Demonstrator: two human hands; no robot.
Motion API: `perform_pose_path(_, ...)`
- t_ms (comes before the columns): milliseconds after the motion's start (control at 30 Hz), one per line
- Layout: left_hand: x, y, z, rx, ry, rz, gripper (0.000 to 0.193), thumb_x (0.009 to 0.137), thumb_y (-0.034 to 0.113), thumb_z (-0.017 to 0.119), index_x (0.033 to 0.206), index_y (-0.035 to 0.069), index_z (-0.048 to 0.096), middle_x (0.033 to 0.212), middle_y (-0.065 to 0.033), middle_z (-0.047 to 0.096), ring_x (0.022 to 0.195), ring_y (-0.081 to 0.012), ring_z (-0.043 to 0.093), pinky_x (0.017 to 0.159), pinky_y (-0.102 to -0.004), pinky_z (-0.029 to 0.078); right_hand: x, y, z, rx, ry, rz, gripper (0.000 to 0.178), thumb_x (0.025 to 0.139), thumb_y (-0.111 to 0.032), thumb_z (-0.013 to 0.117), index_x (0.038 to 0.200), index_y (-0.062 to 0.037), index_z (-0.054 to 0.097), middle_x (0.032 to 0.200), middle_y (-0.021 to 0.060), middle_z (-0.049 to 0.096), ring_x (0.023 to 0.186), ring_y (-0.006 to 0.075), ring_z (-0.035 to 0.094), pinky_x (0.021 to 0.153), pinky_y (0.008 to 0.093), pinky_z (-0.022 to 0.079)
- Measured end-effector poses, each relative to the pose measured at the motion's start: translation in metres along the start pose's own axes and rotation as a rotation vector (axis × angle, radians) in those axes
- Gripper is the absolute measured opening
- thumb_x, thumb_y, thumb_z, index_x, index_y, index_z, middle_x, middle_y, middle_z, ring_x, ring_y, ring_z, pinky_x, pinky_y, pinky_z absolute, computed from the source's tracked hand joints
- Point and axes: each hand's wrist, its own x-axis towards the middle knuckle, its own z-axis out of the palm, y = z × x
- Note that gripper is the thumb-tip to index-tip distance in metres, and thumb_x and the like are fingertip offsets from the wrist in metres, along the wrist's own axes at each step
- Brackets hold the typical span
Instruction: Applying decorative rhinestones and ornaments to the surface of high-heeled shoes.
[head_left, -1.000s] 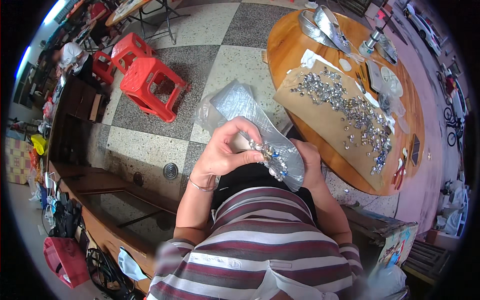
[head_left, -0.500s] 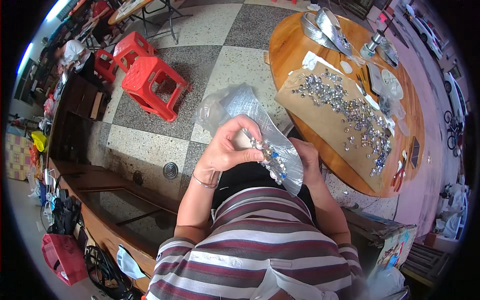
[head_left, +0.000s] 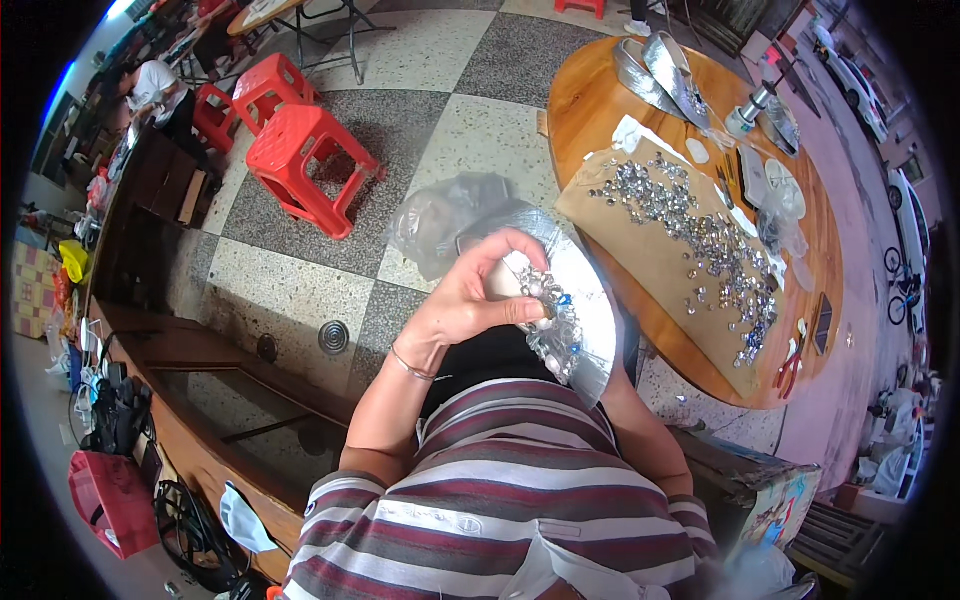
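Note:
A curved, shiny silver piece point(head_left: 590, 315) is held up in front of my waist. Clear and blue rhinestones with pearly beads point(head_left: 553, 330) cluster along its left edge. My left hand point(head_left: 475, 305) is closed, thumb and fingers pinching the piece at the beaded edge. A metal bangle point(head_left: 412, 364) circles my left wrist. Behind the piece's lower right side, my right hand point(head_left: 621, 388) is mostly hidden, and its fingers do not show. A clear plastic bag point(head_left: 435, 222) lies just beyond the silver piece.
On the wooden table point(head_left: 590, 90) at right, many loose rhinestones point(head_left: 650, 195) cover brown paper point(head_left: 640, 255). Red-handled pliers point(head_left: 790, 372), more silver pieces point(head_left: 640, 80) and a metal tool point(head_left: 745, 115) are there too. Red stools point(head_left: 300, 155) stand at left; a person point(head_left: 155, 90) is beyond.
The silver piece has turned and tilted, its face now bright with glare. My right hand, earlier visible at its right edge, has gone behind it. My left hand has shifted slightly right.

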Motion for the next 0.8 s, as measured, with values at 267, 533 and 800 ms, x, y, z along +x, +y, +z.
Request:
perform_pose_path(267,-0.001,0.009,0.0,-0.134,0.034,-0.15,0.033,0.073,-0.009,0.067,0.1,0.003,0.052,0.096,-0.0014,0.052,0.088,-0.0091,0.054,0.077,-0.0222,0.047,0.013,-0.028,0.005,-0.243,0.026,-0.116,0.043,0.078,-0.004,0.064,0.117,-0.0006,0.045,0.096,0.0047,0.055,0.082,0.0089,0.052,0.069,0.0231,0.043)
perform_pose_path(533,-0.006,0.015,0.002,0.002,0.096,-0.159,0.035,0.073,-0.007,0.068,0.102,0.002,0.051,0.093,-0.0028,0.055,0.08,-0.0091,0.058,0.069,-0.0197,0.048,0.026,-0.074,-0.007,-1.015,-0.208,-0.399,0.016,0.081,-0.002,0.06,0.097,-0.0046,0.061,0.084,0.0074,0.055,0.078,0.0153,0.055,0.067,0.0266,0.044)
perform_pose_path(800,-0.009,-0.005,0.007,0.173,0.075,-0.15,0.034,0.073,-0.007,0.069,0.101,0.003,0.053,0.091,-0.0017,0.055,0.077,-0.0065,0.056,0.066,-0.0177,0.046,0.022,-0.063,-0.002,-0.534,0.277,-0.189,0.013,0.086,-0.012,0.057,0.098,-0.0048,0.056,0.068,-0.0044,0.046,0.055,0.0031,0.04,0.047,0.017,0.031)
